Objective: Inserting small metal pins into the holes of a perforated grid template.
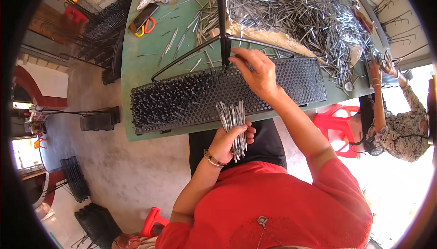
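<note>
A bundle of thin silvery metal rods [231, 113] is gripped upright in my left hand [224, 143], just off the near edge of a black perforated rack [291, 79]. My right hand [260, 73] is above the middle of the rack, beside the black upright bar [223, 25] of its frame. Its thumb and forefinger are drawn together; anything pinched between them is too small to make out. Rods with dark tops [166, 99] stand packed in the holes of the rack's left part, while holes on the right part show bare.
A large heap of loose rods [296, 10] covers the far right of the green table [145, 66]. Scissors [145, 26] and a phone [146, 13] lie far left. At right, a co-worker's hands [380, 69] work at another rack; a red stool [339, 123] stands nearby.
</note>
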Motion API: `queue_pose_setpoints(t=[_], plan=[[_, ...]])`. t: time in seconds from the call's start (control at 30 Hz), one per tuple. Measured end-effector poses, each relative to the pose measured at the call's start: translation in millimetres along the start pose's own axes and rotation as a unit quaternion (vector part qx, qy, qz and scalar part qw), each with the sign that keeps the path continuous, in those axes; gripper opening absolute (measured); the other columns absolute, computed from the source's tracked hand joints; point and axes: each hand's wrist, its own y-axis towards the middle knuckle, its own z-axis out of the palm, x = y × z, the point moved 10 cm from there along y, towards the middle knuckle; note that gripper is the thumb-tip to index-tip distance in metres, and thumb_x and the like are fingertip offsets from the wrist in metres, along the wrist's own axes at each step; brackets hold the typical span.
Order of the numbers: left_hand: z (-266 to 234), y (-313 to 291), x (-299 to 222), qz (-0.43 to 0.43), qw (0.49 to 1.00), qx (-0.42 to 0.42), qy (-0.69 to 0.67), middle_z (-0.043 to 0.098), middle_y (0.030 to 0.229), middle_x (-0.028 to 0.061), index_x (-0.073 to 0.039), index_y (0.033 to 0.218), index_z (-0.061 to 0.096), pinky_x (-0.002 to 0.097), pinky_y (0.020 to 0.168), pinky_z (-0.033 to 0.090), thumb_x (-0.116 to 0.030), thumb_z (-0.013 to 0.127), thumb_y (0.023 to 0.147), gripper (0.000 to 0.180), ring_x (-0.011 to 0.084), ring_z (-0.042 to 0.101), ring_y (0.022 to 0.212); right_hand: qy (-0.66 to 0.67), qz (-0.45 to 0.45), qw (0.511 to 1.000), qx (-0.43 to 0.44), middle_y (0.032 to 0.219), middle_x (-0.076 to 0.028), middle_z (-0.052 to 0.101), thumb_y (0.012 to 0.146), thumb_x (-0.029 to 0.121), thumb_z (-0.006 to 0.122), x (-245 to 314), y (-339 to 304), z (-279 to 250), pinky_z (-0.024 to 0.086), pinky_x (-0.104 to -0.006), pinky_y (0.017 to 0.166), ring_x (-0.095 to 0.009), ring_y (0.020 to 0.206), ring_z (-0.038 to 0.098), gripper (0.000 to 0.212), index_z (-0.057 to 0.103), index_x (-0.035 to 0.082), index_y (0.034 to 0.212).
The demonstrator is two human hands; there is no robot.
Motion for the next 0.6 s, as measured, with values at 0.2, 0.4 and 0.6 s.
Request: queue_pose_setpoints(t=[0.2,0.4,0.6], plan=[[0.2,-1.1,6.7,-0.046,0.997,-0.002,-0.064,0.065,0.093,0.0130,-0.001,0.107,0.057,0.0372,0.076,0.057,-0.012,0.055,0.089,0.022,0.0223,0.065,0.084,-0.026,-0.066,0.997,0.002,0.071,-0.008,0.061,0.075,0.004,0.073,11.6,0.9,13.7,0.046,-0.0313,0.057,-0.022,0.061,0.057,0.024,0.065,0.006,0.098],[-3.9,0.7,11.3,-0.048,0.998,0.011,-0.028,0.064,0.090,0.0098,-0.003,0.110,0.056,0.0290,0.063,0.054,-0.015,0.057,0.089,0.024,0.0159,0.062,0.074,-0.048,-0.115,0.992,0.018,0.071,-0.007,0.059,0.076,0.010,0.071,23.4,-0.9,20.7,0.045,-0.0350,0.058,-0.025,0.063,0.057,0.023,0.063,0.006,0.097],[-5.6,0.3,9.1,-0.010,1.000,0.013,-0.007,0.065,0.086,0.0093,-0.002,0.105,0.059,0.0260,0.059,0.052,-0.012,0.061,0.087,0.022,0.0141,0.062,0.070,-0.050,-0.095,0.993,0.055,0.072,-0.008,0.060,0.076,0.009,0.071,15.8,-5.9,30.8,0.047,-0.0350,0.059,-0.026,0.064,0.058,0.023,0.065,0.006,0.097]])
